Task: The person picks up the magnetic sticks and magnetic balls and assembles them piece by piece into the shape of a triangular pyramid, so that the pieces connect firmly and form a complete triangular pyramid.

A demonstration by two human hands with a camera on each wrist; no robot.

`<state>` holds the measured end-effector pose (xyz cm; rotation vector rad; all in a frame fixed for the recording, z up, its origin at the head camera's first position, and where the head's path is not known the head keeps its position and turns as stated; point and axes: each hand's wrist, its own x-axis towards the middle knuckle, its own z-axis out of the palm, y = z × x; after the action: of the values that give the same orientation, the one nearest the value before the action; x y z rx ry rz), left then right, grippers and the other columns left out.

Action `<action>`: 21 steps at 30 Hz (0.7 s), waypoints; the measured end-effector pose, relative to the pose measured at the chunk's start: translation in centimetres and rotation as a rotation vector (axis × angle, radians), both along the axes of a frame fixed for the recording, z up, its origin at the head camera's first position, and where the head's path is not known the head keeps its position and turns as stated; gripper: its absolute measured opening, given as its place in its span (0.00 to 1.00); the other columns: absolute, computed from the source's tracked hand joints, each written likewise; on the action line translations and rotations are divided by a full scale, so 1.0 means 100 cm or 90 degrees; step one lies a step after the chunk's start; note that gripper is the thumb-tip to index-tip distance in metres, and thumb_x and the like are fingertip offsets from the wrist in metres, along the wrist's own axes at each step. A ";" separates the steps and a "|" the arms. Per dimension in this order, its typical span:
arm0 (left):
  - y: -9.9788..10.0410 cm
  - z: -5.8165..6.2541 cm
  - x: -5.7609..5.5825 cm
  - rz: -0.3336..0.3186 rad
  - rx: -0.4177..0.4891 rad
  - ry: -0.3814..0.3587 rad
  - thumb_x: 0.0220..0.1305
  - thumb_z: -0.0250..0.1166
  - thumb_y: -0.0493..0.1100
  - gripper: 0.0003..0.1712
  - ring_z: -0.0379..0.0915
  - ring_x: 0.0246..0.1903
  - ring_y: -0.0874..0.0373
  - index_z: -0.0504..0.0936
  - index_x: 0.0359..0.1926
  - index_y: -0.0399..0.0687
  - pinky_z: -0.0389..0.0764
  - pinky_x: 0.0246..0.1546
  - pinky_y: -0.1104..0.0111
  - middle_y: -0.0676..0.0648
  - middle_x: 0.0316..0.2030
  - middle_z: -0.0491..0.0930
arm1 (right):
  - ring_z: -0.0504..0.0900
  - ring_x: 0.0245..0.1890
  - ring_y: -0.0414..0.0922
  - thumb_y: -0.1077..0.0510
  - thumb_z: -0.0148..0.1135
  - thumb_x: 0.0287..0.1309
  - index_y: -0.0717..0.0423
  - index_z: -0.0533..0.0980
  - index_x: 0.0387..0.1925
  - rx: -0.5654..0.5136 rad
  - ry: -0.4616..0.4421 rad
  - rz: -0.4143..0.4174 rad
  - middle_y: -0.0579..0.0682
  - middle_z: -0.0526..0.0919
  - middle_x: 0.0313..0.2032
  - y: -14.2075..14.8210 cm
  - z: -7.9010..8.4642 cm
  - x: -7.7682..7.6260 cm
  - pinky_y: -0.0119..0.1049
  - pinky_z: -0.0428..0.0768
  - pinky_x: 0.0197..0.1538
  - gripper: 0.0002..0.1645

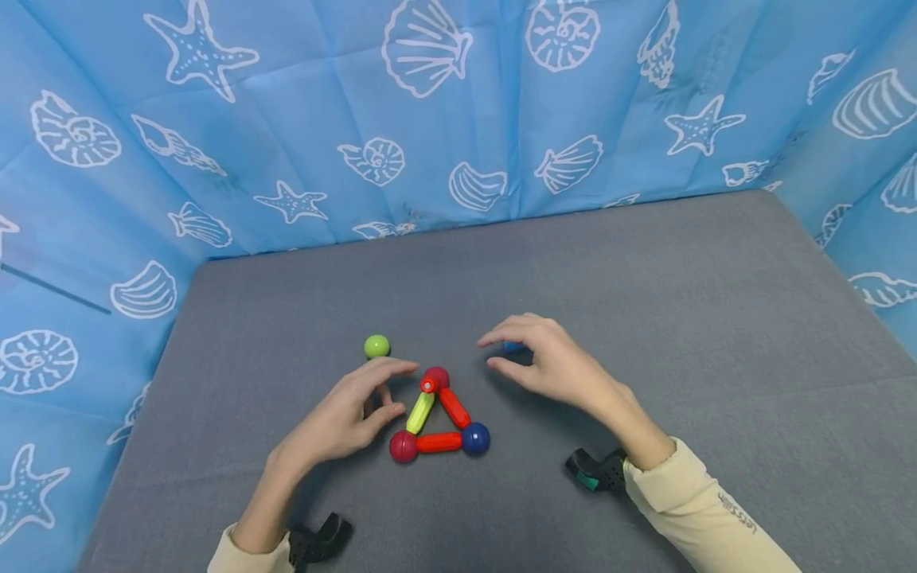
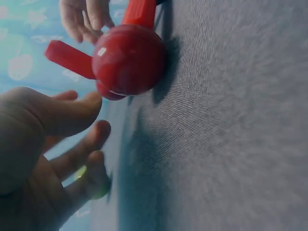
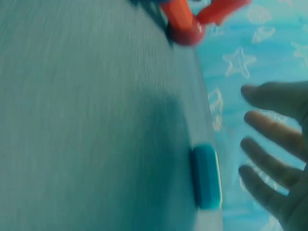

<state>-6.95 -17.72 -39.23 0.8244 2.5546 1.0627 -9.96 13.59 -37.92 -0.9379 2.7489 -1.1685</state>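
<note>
A triangle point(image 1: 455, 409) of rods and balls is lying on the table point(image 1: 645, 302) between the hands, its apex pointing away from the person. A red ball point(image 1: 439, 374) is forming that far corner; another red ball point(image 1: 403, 446) is sitting near left, a blue ball point(image 1: 476, 438) near right. One red rod point(image 1: 439, 442) is running side to side between the near balls. A yellow rod point(image 1: 420, 412) is slanting from the near left ball to the far one, and a second red rod is slanting from there back to the blue ball. A third red rod point(image 2: 70, 58) is sticking up from the far ball, its end facing the head camera.

The left hand point(image 1: 351, 414) is hovering beside the yellow rod, thumb and fingers parted, gripping nothing; a green ball point(image 1: 376, 346) is sitting just beyond. The right hand point(image 1: 559, 362) is hanging above a blue bar point(image 3: 207, 176), fingers spread, holding nothing. The bar is lying with its long side along the table.
</note>
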 end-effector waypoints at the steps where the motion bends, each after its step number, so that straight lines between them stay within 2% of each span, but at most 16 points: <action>1: 0.001 -0.001 -0.003 -0.014 -0.001 0.005 0.65 0.70 0.34 0.33 0.74 0.33 0.68 0.72 0.70 0.47 0.79 0.31 0.73 0.46 0.64 0.76 | 0.85 0.49 0.50 0.61 0.72 0.60 0.55 0.85 0.50 0.025 0.007 -0.017 0.50 0.90 0.46 0.004 0.000 0.000 0.51 0.81 0.54 0.15; 4: 0.004 -0.003 -0.010 -0.060 -0.008 -0.019 0.66 0.67 0.31 0.37 0.73 0.34 0.67 0.67 0.74 0.49 0.79 0.35 0.72 0.46 0.73 0.69 | 0.84 0.49 0.52 0.62 0.73 0.58 0.55 0.86 0.49 0.093 0.006 -0.061 0.52 0.89 0.46 0.015 -0.001 0.000 0.52 0.82 0.53 0.15; 8: 0.004 -0.004 -0.015 -0.104 -0.022 -0.067 0.69 0.64 0.31 0.38 0.73 0.35 0.66 0.65 0.76 0.54 0.78 0.36 0.72 0.47 0.75 0.65 | 0.83 0.52 0.55 0.63 0.73 0.57 0.55 0.87 0.48 0.151 -0.004 -0.084 0.56 0.88 0.49 0.023 -0.003 0.002 0.54 0.81 0.55 0.16; 11: 0.004 -0.005 -0.017 -0.116 -0.017 -0.071 0.69 0.64 0.32 0.35 0.73 0.37 0.65 0.68 0.74 0.54 0.78 0.38 0.71 0.48 0.71 0.71 | 0.82 0.52 0.56 0.64 0.74 0.56 0.56 0.87 0.48 0.167 0.001 -0.086 0.56 0.87 0.49 0.024 -0.004 0.002 0.54 0.81 0.56 0.16; 17: 0.002 -0.004 -0.014 -0.141 -0.028 -0.052 0.68 0.68 0.39 0.25 0.73 0.48 0.63 0.79 0.65 0.56 0.78 0.48 0.70 0.54 0.59 0.77 | 0.81 0.46 0.52 0.64 0.76 0.55 0.58 0.87 0.47 0.187 0.043 -0.086 0.53 0.87 0.44 0.022 -0.007 0.001 0.49 0.81 0.51 0.16; 21: 0.001 -0.005 -0.011 -0.145 -0.025 -0.054 0.67 0.69 0.42 0.22 0.72 0.45 0.64 0.82 0.62 0.57 0.77 0.44 0.71 0.56 0.54 0.78 | 0.77 0.38 0.46 0.63 0.75 0.56 0.59 0.87 0.48 0.188 0.031 -0.082 0.51 0.83 0.38 0.020 -0.009 0.001 0.40 0.77 0.42 0.17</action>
<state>-8.06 -17.57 -39.76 1.0088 2.3377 0.9527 -9.90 15.63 -38.80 -0.7765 2.9473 -0.7287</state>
